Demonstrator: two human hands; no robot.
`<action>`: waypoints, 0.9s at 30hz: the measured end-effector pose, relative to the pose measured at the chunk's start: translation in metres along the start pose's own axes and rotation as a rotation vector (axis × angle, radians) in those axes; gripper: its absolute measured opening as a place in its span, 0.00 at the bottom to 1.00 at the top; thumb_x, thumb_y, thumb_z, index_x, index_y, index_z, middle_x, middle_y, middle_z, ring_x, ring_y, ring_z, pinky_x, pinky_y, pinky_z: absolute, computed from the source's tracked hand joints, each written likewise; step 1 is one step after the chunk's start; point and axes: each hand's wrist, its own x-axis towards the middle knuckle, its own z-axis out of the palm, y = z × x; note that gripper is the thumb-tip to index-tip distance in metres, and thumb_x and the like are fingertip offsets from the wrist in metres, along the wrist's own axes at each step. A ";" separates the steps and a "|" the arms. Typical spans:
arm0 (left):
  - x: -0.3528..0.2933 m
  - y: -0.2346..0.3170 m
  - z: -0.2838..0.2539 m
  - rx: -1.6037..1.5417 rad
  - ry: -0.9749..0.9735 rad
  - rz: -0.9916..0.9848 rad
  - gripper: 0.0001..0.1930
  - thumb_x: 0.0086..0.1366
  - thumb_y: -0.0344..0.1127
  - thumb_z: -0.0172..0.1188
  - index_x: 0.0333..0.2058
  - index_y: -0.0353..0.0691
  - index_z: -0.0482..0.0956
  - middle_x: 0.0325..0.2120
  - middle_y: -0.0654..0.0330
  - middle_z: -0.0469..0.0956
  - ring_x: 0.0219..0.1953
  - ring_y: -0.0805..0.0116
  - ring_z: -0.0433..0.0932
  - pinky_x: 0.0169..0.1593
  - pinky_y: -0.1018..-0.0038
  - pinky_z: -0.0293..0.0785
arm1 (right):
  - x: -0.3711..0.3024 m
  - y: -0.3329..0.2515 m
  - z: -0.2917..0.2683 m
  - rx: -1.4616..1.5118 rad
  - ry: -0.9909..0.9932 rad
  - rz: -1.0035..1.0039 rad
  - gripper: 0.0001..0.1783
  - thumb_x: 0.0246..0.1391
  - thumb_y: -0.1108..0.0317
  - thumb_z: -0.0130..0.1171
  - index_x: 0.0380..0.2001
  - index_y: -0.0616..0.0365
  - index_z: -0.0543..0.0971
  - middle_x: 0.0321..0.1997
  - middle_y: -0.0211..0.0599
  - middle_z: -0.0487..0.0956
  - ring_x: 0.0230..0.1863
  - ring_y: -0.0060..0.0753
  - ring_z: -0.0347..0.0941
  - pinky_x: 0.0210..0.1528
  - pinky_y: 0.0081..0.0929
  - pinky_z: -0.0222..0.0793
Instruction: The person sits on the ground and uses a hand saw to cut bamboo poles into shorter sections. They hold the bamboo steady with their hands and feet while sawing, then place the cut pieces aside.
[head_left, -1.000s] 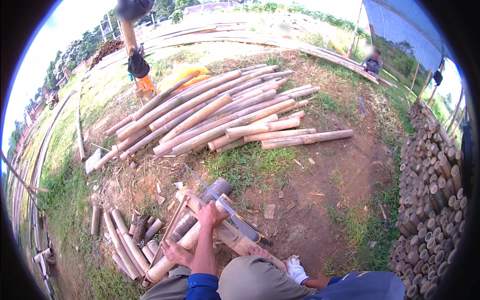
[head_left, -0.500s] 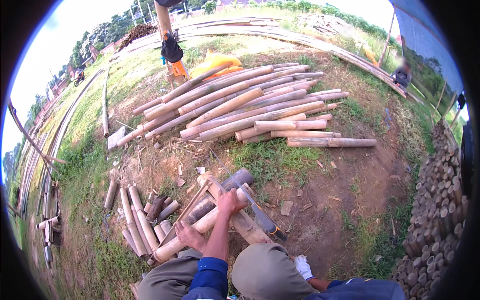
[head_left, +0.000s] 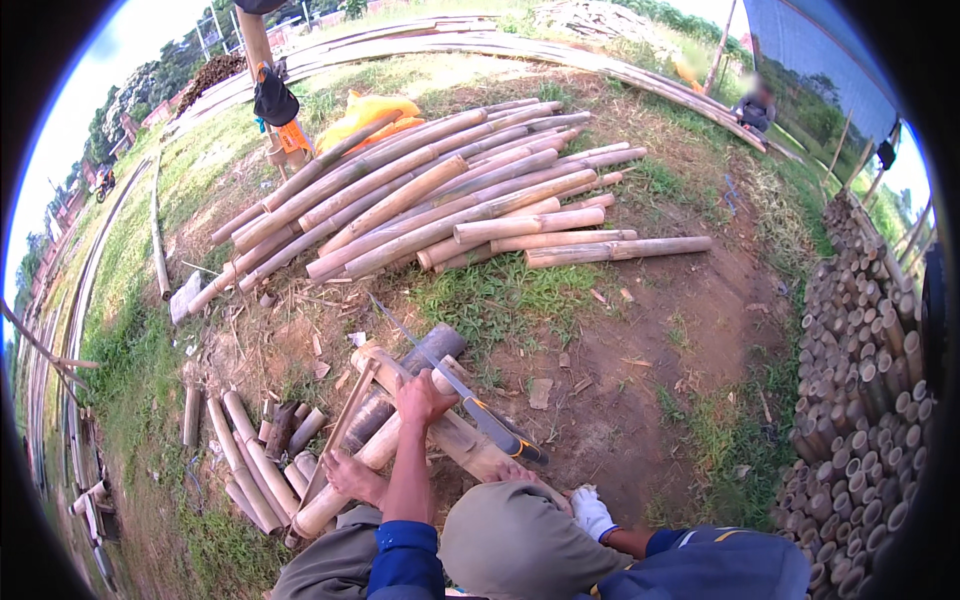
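Observation:
My left hand (head_left: 424, 397) is closed round a bamboo pole (head_left: 378, 448), near its upper cut end. This pole lies slanting across a split bamboo piece (head_left: 470, 445) and beside a thicker, darker bamboo length (head_left: 436, 346). A handsaw (head_left: 482, 408) with a black and yellow handle rests across the bamboo just right of my left hand, and neither hand is on its handle. My right hand (head_left: 593, 512), in a white glove, is beside my right knee near the lower end of the split piece; its fingers are partly hidden. My bare left foot (head_left: 354, 476) presses on the pole.
A large pile of bamboo poles (head_left: 430, 205) lies ahead. Short cut pieces (head_left: 255, 440) lie to the left. Upright bamboo lengths (head_left: 865, 430) are stacked at the right. A post (head_left: 256, 45) with a dark bag stands far left; a person (head_left: 754, 106) sits far right.
The whole view has swung, so the scene sits further left and slightly higher. My right knee sits lower, uncovering toes on the split bamboo. My gloved hand has shifted slightly; my left hand stays on the pole.

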 end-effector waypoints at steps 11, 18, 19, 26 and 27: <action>0.005 0.000 0.013 -0.012 0.090 0.055 0.39 0.49 0.70 0.77 0.41 0.36 0.84 0.35 0.40 0.89 0.44 0.43 0.90 0.79 0.45 0.60 | -0.004 -0.008 -0.013 0.033 -0.069 0.104 0.33 0.67 0.48 0.57 0.66 0.60 0.78 0.59 0.63 0.78 0.65 0.67 0.72 0.69 0.58 0.70; 0.005 -0.006 0.020 -0.037 0.138 0.085 0.40 0.51 0.67 0.77 0.46 0.34 0.85 0.34 0.39 0.89 0.44 0.40 0.90 0.80 0.44 0.58 | -0.004 -0.016 -0.022 0.040 -0.082 0.126 0.34 0.66 0.51 0.60 0.67 0.61 0.77 0.61 0.61 0.77 0.67 0.67 0.71 0.71 0.58 0.69; 0.006 -0.003 0.023 -0.055 0.143 0.100 0.40 0.51 0.67 0.77 0.46 0.34 0.85 0.35 0.39 0.89 0.44 0.39 0.90 0.80 0.44 0.58 | -0.006 -0.012 -0.021 0.022 -0.070 0.118 0.34 0.66 0.51 0.60 0.67 0.61 0.77 0.61 0.61 0.77 0.67 0.67 0.71 0.71 0.58 0.68; 0.008 -0.013 0.028 0.029 0.160 0.100 0.40 0.51 0.65 0.79 0.47 0.33 0.84 0.36 0.39 0.90 0.44 0.41 0.90 0.80 0.46 0.59 | -0.004 -0.016 -0.014 -0.021 -0.043 0.113 0.32 0.66 0.49 0.58 0.64 0.61 0.79 0.60 0.61 0.78 0.67 0.67 0.71 0.71 0.58 0.68; 0.009 -0.012 0.028 0.038 0.154 0.097 0.40 0.51 0.65 0.79 0.47 0.32 0.84 0.36 0.39 0.90 0.44 0.41 0.90 0.80 0.46 0.59 | -0.004 -0.016 -0.013 -0.027 -0.037 0.107 0.32 0.66 0.49 0.58 0.64 0.61 0.79 0.60 0.61 0.78 0.67 0.67 0.71 0.71 0.59 0.68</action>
